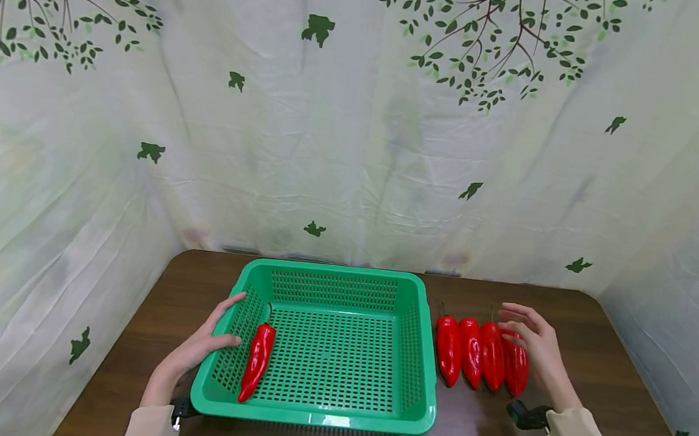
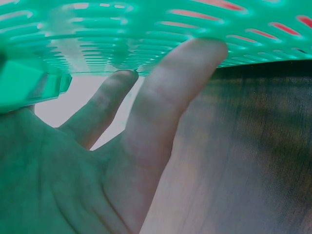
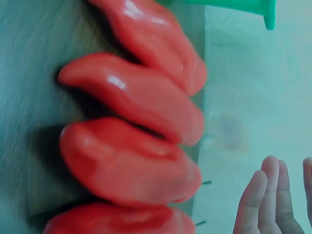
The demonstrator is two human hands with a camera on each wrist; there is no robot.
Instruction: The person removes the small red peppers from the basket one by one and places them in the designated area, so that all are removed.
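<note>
A green plastic basket (image 1: 320, 418) with slotted walls stands on the table. My left hand (image 1: 199, 345) holds its left rim, with the thumb over the edge; in the left wrist view, fingers (image 2: 161, 97) lie against the slotted outer side. Inside the basket, near its left wall, lies one red chili pepper (image 1: 257, 362), stem toward the back. To the right of the basket, several more red peppers (image 1: 470, 354) lie side by side. Above the rightmost pepper (image 3: 122, 222), my right hand (image 1: 539, 340) hovers with loosely extended fingers, gripping nothing.
The brown wooden table (image 1: 591, 368) carries everything. Behind it hangs a pale curtain (image 1: 358, 140) with leaf prints, which also closes off both sides. A black strap device (image 1: 528, 414) is on the right wrist.
</note>
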